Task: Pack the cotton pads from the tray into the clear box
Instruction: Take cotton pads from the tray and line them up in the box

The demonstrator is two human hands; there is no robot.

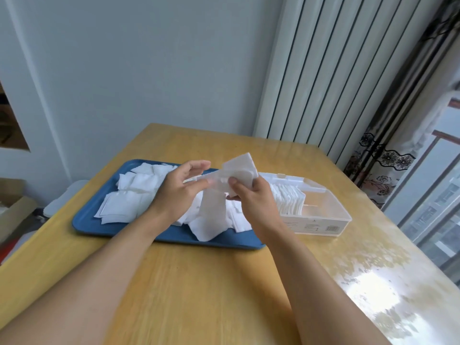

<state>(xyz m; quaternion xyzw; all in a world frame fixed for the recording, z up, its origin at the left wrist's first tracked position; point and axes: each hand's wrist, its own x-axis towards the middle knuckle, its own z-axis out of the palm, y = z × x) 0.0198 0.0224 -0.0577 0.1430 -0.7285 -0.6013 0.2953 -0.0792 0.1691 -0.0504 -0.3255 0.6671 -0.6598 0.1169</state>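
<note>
A light wooden table (199, 282) carries a blue tray (87, 220). Just beside the tray, on its window side, a clear box (333, 215) rests on the tabletop.

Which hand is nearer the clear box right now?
Right. The right hand holds pads just beside the clear box; the left hand is over the blue tray, farther away.

One blue tray (87, 220) sat at nine o'clock on the single desk (199, 282), and one clear box (331, 215) at three o'clock. Two hands showed. The cotton pads (119, 207) were too many and too overlapped to count, both heaped and filed.
</note>
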